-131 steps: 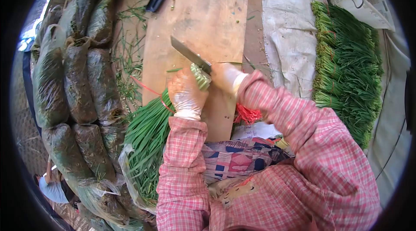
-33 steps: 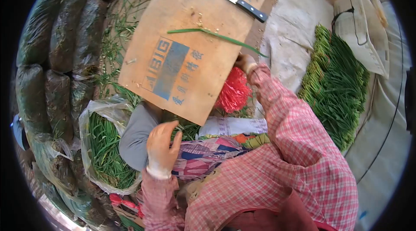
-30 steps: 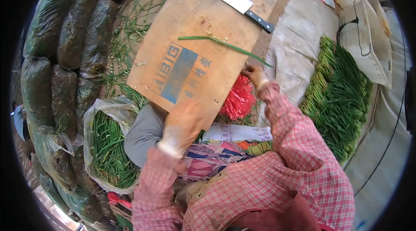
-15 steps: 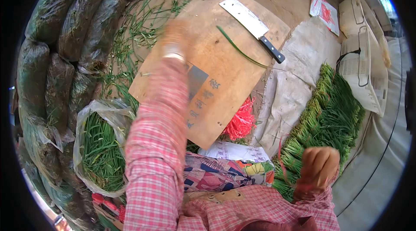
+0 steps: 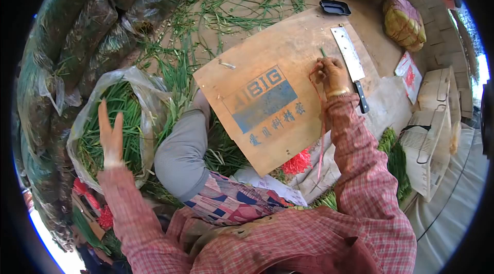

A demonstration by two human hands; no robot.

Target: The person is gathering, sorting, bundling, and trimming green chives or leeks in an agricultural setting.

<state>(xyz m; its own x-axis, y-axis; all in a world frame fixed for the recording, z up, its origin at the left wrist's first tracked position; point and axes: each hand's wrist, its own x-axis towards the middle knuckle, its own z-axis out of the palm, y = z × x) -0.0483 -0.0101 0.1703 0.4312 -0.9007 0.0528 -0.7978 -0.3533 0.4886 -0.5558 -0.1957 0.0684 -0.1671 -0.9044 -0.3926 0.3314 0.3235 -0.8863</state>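
My left hand (image 5: pixel 111 132) is over the clear plastic bag (image 5: pixel 146 86) of loose green chives (image 5: pixel 131 120), fingers spread, holding nothing. On the right part of the wooden board (image 5: pixel 278 135), my right hand (image 5: pixel 333 74) has its fingers curled on a thin red string (image 5: pixel 320 143) that trails down past the board's edge. A green chive tip (image 5: pixel 323 52) shows just beyond those fingers; the rest of it is hidden. Beside that hand lies a cleaver (image 5: pixel 350 58) with a black handle, flat on the board.
A black tray (image 5: pixel 335 7) sits at the board's far edge. Red strings (image 5: pixel 297 162) bunch below the board. Bundled chives (image 5: pixel 396 166) lie at right near a white plastic basket (image 5: pixel 419 145). Filled plastic bags (image 5: pixel 67 32) are stacked at left. Chive scraps (image 5: pixel 226 12) litter the far surface.
My left hand has swung from above the board to the bag at left. My right hand has moved up from the bundled chives onto the board. The view has shifted left.
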